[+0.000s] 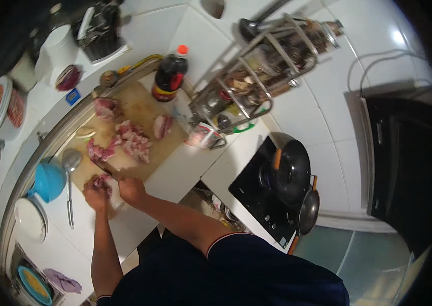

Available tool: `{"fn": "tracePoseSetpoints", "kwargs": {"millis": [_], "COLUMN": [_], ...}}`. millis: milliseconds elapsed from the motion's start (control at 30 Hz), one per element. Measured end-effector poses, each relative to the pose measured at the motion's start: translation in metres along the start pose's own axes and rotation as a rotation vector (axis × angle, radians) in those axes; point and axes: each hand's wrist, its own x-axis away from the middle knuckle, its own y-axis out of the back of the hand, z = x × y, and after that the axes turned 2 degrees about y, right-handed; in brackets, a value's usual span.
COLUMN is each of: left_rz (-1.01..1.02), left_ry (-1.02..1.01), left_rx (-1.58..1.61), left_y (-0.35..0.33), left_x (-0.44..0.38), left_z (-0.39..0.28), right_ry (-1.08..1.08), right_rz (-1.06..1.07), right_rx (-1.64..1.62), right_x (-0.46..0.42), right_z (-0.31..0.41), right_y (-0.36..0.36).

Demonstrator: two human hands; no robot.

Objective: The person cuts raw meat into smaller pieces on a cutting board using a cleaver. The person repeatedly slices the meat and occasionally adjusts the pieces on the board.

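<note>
My right hand (132, 190) grips a knife (105, 169), whose dark blade points up and left over the cutting board (162, 151). Beneath my left hand (96, 196) is a piece of raw red meat (103, 183), held against the board close to the blade. Just beyond the knife lie sliced meat strips (99, 150) and a heap of cut pink meat (134, 141). Farther back on the board sit a larger chunk of meat (107, 109) and a smaller fatty piece (163, 126). The knife's handle is hidden in my fist.
Left of the board are a metal serving spoon (71, 162), a blue plastic dipper (49, 181) and a white lid or plate (30, 220). A dark sauce bottle (170, 74) stands behind. A wire rack (254, 76) holds jars; a wok (293, 172) rests by the black cooktop (254, 183) at right.
</note>
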Motion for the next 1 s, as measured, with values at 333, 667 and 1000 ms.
{"fn": "tracePoseSetpoints", "kwargs": {"millis": [333, 667, 1000], "left_rz": [-0.058, -0.04, -0.13], "left_ry": [0.16, 0.441, 0.384], "left_rx": [0.223, 0.233, 0.161], "left_y": [0.02, 0.042, 0.03], "left_x": [0.023, 0.042, 0.041], "left_z": [0.061, -0.027, -0.025], "right_ry": [0.004, 0.095, 0.095], "right_rz": [0.026, 0.503, 0.52], "right_rx": [-0.241, -0.019, 0.008], "right_x": [0.044, 0.023, 0.021], "right_z": [-0.027, 0.03, 0.034], "right_y": [0.046, 0.107, 0.109]}}
